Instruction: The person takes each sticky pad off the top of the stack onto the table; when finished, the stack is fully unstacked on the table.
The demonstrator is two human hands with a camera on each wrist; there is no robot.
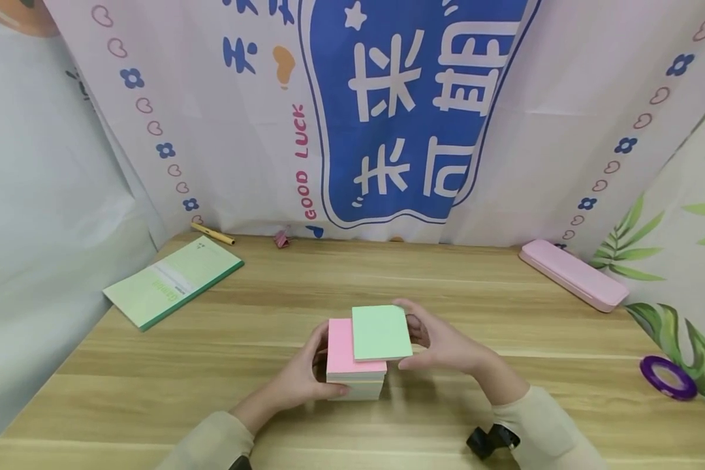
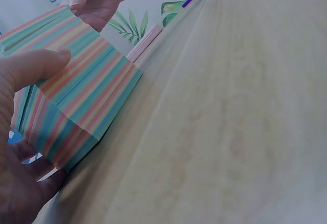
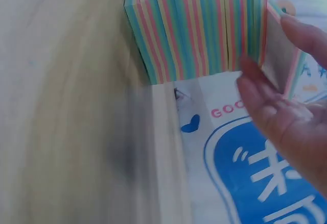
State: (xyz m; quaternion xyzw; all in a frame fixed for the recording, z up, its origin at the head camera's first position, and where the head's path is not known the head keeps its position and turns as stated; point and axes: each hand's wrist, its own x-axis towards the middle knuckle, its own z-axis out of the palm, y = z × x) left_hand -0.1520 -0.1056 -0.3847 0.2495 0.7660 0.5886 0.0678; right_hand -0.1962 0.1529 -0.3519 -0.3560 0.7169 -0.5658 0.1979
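A tall stack of sticky note pads stands on the table, its top pad pink. In the left wrist view the sides of the stack show bands of pink, yellow and green. My left hand grips the stack from the left, thumb at the near side and fingers around the far side. A thin green sticky note pad overlaps the pink top and juts out to the right. My right hand holds that pad by its right edge. From the right wrist view, the pad's pale underside sticks out past the stack.
A green notebook and a yellow pen lie at the back left. Near the back edge is a small pink item. At right are a pink case and a purple tape roll. Printed cloth hangs behind the table.
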